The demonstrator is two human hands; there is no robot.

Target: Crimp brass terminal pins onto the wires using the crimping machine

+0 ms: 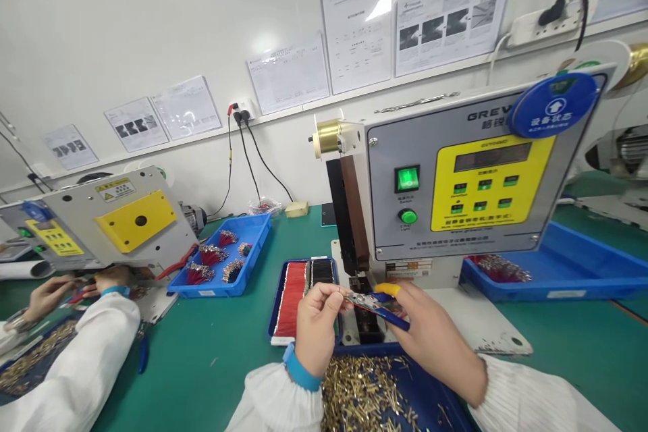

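In the head view my right hand (430,331) is wrapped round blue-handled pliers (377,308), with a yellow cover on one finger. The jaws point left, to the fingertips of my left hand (318,324), which are pinched together. What they hold is too small to make out. A blue band circles my left wrist. Just behind my left hand lies a tray (273,314) with red wires (292,297) and black wires (322,271). Below my hands is a dark blue tray (430,391) of small brass-coloured metal pieces (369,391).
A grey machine (405,128) with a yellow panel stands behind my hands. Blue bins (263,236) with wire bundles are at left and right. Another person's hands (50,297) and white sleeve work at the far left, near a second machine (136,216) and loose pliers (143,351).
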